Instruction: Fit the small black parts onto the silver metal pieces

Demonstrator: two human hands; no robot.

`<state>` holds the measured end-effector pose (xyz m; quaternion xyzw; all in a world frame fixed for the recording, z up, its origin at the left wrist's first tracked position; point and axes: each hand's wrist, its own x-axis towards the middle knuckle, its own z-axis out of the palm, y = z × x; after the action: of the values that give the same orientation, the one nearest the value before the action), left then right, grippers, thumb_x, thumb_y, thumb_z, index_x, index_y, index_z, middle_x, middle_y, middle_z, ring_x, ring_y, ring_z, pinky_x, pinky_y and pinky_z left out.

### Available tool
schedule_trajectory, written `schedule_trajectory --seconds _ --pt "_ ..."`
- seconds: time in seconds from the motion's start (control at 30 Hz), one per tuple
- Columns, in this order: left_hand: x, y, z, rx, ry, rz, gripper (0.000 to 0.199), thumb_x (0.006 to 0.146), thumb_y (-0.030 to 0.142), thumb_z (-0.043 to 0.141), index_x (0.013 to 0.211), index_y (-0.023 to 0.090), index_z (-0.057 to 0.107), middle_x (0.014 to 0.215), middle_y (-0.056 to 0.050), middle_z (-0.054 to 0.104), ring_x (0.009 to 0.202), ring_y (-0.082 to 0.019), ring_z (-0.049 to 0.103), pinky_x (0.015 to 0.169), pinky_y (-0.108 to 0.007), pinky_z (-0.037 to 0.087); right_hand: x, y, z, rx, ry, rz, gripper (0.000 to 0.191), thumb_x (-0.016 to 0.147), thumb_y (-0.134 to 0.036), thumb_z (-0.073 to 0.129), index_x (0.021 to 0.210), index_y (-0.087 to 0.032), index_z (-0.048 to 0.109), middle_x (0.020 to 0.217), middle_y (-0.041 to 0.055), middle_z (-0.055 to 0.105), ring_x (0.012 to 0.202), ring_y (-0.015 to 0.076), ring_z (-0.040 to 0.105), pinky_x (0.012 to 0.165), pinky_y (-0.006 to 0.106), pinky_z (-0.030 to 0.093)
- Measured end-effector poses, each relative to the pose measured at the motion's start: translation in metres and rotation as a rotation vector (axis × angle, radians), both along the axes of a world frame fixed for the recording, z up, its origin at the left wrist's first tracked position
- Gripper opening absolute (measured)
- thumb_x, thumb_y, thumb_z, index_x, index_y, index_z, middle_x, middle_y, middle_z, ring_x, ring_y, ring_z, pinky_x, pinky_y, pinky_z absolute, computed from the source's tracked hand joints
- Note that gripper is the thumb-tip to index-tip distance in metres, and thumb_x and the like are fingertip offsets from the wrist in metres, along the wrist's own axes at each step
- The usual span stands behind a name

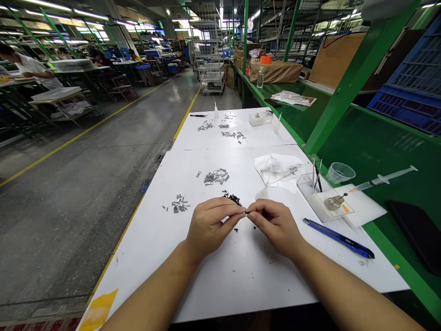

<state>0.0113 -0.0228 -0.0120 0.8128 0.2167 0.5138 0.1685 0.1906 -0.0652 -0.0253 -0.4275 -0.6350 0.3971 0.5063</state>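
Observation:
My left hand point(212, 225) and my right hand point(275, 225) meet fingertip to fingertip over the white table point(213, 285). Both pinch a tiny dark part point(245, 213), mostly hidden by the fingers. Just behind them lies a pile of small black parts point(232, 197), with a few loose black pieces on the table near the hands. Farther back is a heap of grey metal parts point(216, 176). To the left of my left hand sits another group of grey pieces point(179, 204).
Right of my hands lie a blue cutter point(339, 237), a small glass jar point(333, 202) on a block, a syringe point(386, 178), a clear cup point(340, 172) and a stained cloth point(279, 170). More parts point(234, 134) lie at the far end. A person point(34, 69) is at far left.

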Motion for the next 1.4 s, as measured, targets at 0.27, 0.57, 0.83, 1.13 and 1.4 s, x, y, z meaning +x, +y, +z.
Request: schedule_trajectory --seconds 0.27,0.57,0.83,1.13,1.4 --pt "0.000 0.000 -0.001 -0.009 -0.015 0.003 0.016 0.080 0.008 0.070 0.091 0.020 0.073 0.077 -0.002 0.073 0.067 -0.012 0.068 0.061 -0.023 0.058 -0.001 0.002 -0.002 -0.074 0.156 0.021 0.011 0.085 -0.030 0.066 0.084 -0.021 0.072 0.061 -0.0021 0.056 0.057 0.0107 0.048 0.054 0.024 0.042" --pt "-0.007 0.003 0.001 0.144 0.136 0.006 0.018 0.081 0.006 0.067 0.095 0.018 0.070 0.079 -0.003 0.071 0.070 -0.013 0.067 0.063 -0.024 0.057 0.001 0.002 -0.004 0.447 -0.307 -0.136 0.012 0.089 -0.013 0.057 0.091 -0.020 0.067 0.067 0.0012 0.063 0.058 0.0123 0.053 0.054 0.025 0.042" --pt "-0.015 0.006 0.005 0.304 0.347 0.039 0.018 0.085 0.010 0.062 0.099 0.021 0.068 0.077 -0.002 0.071 0.067 -0.014 0.065 0.060 -0.026 0.052 0.004 0.002 -0.011 0.571 -0.498 -0.173 0.012 0.091 -0.017 0.055 0.094 -0.020 0.066 0.064 0.0004 0.061 0.055 0.0123 0.053 0.050 0.026 0.038" --pt "-0.003 0.001 0.002 -0.027 0.098 -0.015 0.018 0.082 0.006 0.067 0.094 0.018 0.071 0.079 -0.002 0.072 0.070 -0.011 0.066 0.063 -0.022 0.056 0.002 0.000 -0.001 0.336 -0.164 -0.121 0.013 0.089 -0.016 0.060 0.093 -0.023 0.071 0.067 0.0003 0.064 0.059 0.0122 0.055 0.054 0.026 0.044" --pt "0.003 -0.004 -0.002 -0.106 0.020 0.047 0.018 0.081 0.007 0.068 0.093 0.021 0.073 0.076 0.000 0.073 0.067 -0.012 0.067 0.058 -0.022 0.056 -0.002 0.001 -0.002 -0.009 0.098 -0.091 0.011 0.086 -0.029 0.066 0.086 -0.022 0.074 0.066 -0.0001 0.061 0.060 0.0127 0.050 0.055 0.026 0.041"
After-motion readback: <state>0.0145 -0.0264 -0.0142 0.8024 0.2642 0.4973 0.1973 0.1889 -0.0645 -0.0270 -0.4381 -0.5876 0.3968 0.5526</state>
